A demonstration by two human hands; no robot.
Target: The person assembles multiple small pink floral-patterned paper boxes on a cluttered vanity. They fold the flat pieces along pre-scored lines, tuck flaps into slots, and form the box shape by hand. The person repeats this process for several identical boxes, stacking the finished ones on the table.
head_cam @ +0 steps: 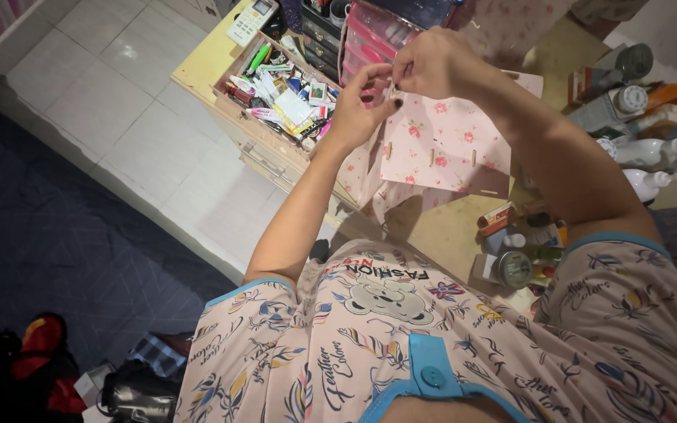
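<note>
Pale wooden desk (205,66) beside a tiled floor (103,102). On the desk: remote (251,19), tray (225,78) of small clutter, drawer unit (370,35), floral panel (440,149), bottles (628,102), small jars (515,266). On the floor: dark rug (48,235), red-black bag (17,368).

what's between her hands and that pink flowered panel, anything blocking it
Nothing visible. The left hand and right hand meet at the top edge of the pink flowered panel, fingers pinching something too small to make out. The open drawer of clutter lies off to the side.
</note>
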